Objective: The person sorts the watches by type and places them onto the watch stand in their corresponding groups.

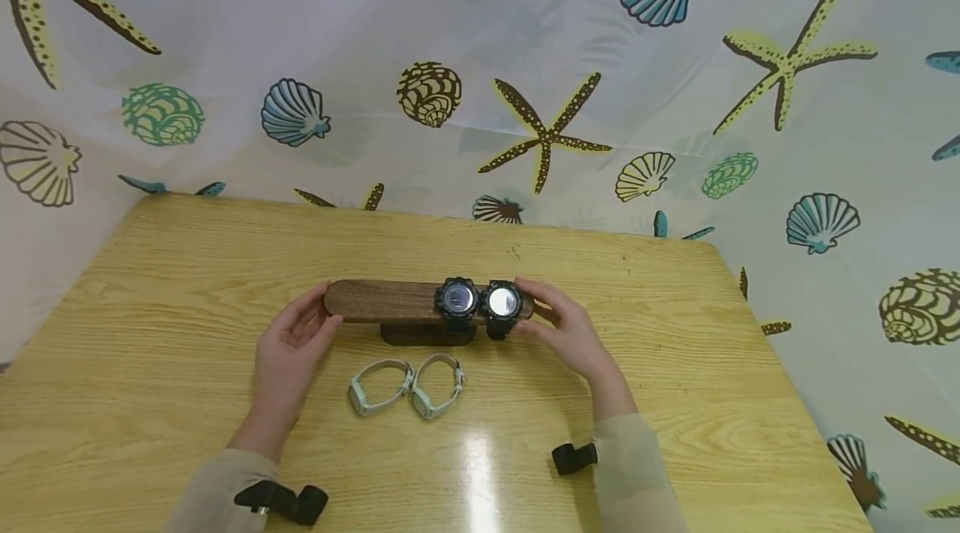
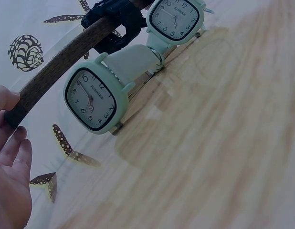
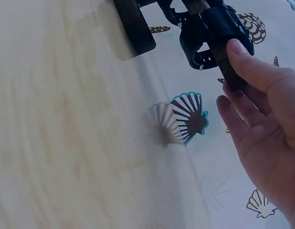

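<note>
A dark wooden watch stand (image 1: 382, 301) lies crosswise on the table, its bar raised on a short base (image 1: 427, 336). Two black watches sit side by side on the bar's right half, one nearer the middle (image 1: 457, 298) and one near the right end (image 1: 502, 301). My left hand (image 1: 288, 354) holds the bare left end between thumb and fingers. At the other end my right hand (image 1: 573, 337) grips the bar, thumb right beside the outer black watch (image 3: 216, 24). Two pale green watches, left (image 2: 95, 100) and right (image 2: 175, 19), stand on their sides before the stand.
The wood-grain table (image 1: 697, 400) ends at the back against a white cloth (image 1: 360, 42) printed with shells and starfish. Black camera mounts, left (image 1: 288, 501) and right (image 1: 573, 458), stick out from the sleeves.
</note>
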A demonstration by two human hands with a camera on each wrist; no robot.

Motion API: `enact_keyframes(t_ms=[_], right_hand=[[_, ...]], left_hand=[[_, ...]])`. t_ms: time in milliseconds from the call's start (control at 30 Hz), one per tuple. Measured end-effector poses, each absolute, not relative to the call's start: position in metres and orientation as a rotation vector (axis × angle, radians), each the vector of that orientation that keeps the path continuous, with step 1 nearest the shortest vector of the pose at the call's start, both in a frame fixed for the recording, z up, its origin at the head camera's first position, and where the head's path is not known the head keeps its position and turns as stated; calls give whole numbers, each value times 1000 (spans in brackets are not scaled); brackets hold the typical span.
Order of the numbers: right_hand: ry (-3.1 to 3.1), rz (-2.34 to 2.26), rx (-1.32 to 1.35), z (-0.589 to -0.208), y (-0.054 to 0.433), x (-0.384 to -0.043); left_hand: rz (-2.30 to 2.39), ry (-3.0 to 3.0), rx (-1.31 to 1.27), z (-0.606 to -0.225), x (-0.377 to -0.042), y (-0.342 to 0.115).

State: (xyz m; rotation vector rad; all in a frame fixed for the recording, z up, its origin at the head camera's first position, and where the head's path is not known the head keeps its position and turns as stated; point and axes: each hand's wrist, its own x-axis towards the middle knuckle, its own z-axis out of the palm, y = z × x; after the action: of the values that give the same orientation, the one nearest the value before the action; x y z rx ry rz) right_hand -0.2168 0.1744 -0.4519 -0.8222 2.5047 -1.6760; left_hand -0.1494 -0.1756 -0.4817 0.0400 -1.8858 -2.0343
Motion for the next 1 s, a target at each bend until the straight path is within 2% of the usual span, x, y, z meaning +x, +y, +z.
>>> enact_keyframes(t_ms=[233, 533, 733, 1000], right_hand=[[2415, -1800, -771, -437, 170, -205], [2253, -2048, -623, -462, 170, -207], [2171, -2165, -618, -487, 172, -215], [2194, -2170, -659, -488, 171, -215]], left_hand=[[-2050, -1882, 50, -482, -150, -174], [-2031, -1895, 54, -482, -150, -173], [-2016, -1902, 55, -482, -150, -174], [-2023, -1881, 57, -482, -150, -175]])
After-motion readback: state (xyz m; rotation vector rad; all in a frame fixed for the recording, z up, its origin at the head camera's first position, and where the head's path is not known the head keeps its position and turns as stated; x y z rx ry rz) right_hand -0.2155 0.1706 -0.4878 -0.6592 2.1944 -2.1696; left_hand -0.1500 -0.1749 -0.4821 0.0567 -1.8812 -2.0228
